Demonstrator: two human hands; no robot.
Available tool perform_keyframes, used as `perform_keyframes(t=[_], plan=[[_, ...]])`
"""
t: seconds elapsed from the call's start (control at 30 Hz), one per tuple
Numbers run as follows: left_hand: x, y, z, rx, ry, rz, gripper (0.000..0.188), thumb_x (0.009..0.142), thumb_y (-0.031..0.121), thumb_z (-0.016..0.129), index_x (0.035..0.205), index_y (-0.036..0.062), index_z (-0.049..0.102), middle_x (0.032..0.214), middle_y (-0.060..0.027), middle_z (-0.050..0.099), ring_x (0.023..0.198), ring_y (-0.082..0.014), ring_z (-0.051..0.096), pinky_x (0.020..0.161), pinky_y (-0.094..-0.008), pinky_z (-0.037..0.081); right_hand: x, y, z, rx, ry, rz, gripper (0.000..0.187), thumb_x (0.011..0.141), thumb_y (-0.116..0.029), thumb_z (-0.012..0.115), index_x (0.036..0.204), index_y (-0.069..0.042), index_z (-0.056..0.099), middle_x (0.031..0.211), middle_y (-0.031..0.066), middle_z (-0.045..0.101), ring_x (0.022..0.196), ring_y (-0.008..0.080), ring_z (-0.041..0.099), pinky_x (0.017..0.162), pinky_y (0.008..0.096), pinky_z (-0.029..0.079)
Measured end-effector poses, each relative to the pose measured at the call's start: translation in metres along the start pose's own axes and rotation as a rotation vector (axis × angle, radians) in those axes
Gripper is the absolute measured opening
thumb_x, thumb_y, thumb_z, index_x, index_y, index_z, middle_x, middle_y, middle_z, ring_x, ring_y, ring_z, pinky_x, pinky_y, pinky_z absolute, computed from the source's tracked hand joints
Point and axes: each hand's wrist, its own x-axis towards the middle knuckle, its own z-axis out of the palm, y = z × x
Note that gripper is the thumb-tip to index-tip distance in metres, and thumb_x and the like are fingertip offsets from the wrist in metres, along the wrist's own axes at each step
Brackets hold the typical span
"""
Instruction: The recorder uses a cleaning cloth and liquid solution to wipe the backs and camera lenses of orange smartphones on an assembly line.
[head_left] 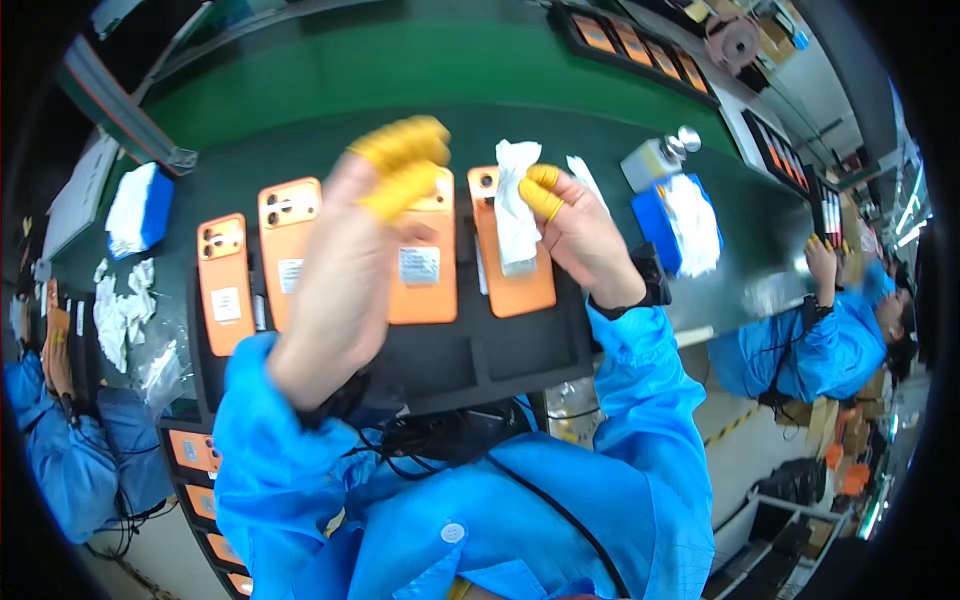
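Note:
Several orange phones lie back-up in a black tray (pixel 500 355) on the dark green bench. My right hand (pixel 575 235), with yellow finger cots, presses a crumpled white wipe (pixel 515 210) onto the rightmost orange phone (pixel 515 275). Raised above the tray and blurred, my left hand (pixel 350 260) also wears yellow cots on its fingertips. It hovers over the third orange phone (pixel 425 270) and holds nothing that I can see. Two more orange phones (pixel 225 280) lie at the tray's left. Both sleeves are blue.
A blue box of white wipes (pixel 680 225) and a small dispenser bottle (pixel 655 160) stand right of the tray. Another blue wipe box (pixel 140 205) and used wipes (pixel 120 315) lie left. Co-workers in blue sit at left (pixel 70 450) and right (pixel 830 330). More trays of phones (pixel 640 50) sit behind.

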Motion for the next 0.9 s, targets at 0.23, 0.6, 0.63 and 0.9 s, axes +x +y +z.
perform_keyframes(t=[0.23, 0.6, 0.63, 0.9], plan=[[0.034, -0.062, -0.017, 0.363, -0.091, -0.386, 0.03, 0.098, 0.012, 0.063, 0.125, -0.0013, 0.061, 0.115, -0.0089, 0.069, 0.101, -0.0154, 0.067, 0.087, -0.0285, 0.054, 0.004, 0.026, 0.008, 0.041, 0.057, 0.078, 0.025, 0.099, -0.004, 0.059, 0.124, 0.001, 0.061, 0.116, 0.0072, 0.065, 0.107, 0.0158, 0.065, 0.094, 0.0305, 0.055], [0.037, -0.062, -0.036, 0.112, 0.029, -0.443, 0.027, 0.097, 0.005, 0.063, 0.121, -0.0055, 0.061, 0.11, -0.0141, 0.069, 0.095, -0.0222, 0.07, 0.085, -0.036, 0.06, 0.001, 0.026, 0.007, 0.034, 0.055, 0.13, 0.024, 0.1, -0.005, 0.059, 0.123, 0.001, 0.063, 0.116, 0.0065, 0.067, 0.106, 0.0144, 0.066, 0.092, 0.0299, 0.055], [0.037, -0.062, -0.035, 0.13, 0.034, -0.453, 0.027, 0.096, 0.005, 0.064, 0.121, -0.0056, 0.061, 0.11, -0.0146, 0.069, 0.094, -0.0222, 0.07, 0.085, -0.0359, 0.06, 0.0, 0.026, 0.007, 0.043, 0.039, 0.141, 0.025, 0.099, -0.005, 0.06, 0.123, 0.001, 0.063, 0.117, 0.0065, 0.068, 0.106, 0.0145, 0.066, 0.092, 0.0302, 0.054], [0.036, -0.056, -0.037, 0.072, 0.027, -0.693, 0.031, 0.105, 0.024, 0.052, 0.115, -0.0037, 0.061, 0.105, -0.0154, 0.069, 0.093, -0.0239, 0.072, 0.081, -0.035, 0.06, 0.0, 0.032, 0.01, -0.286, 0.066, -0.215, 0.03, 0.091, 0.002, 0.068, 0.121, 0.0, 0.064, 0.118, 0.0065, 0.067, 0.107, 0.0168, 0.066, 0.095, 0.032, 0.053]])
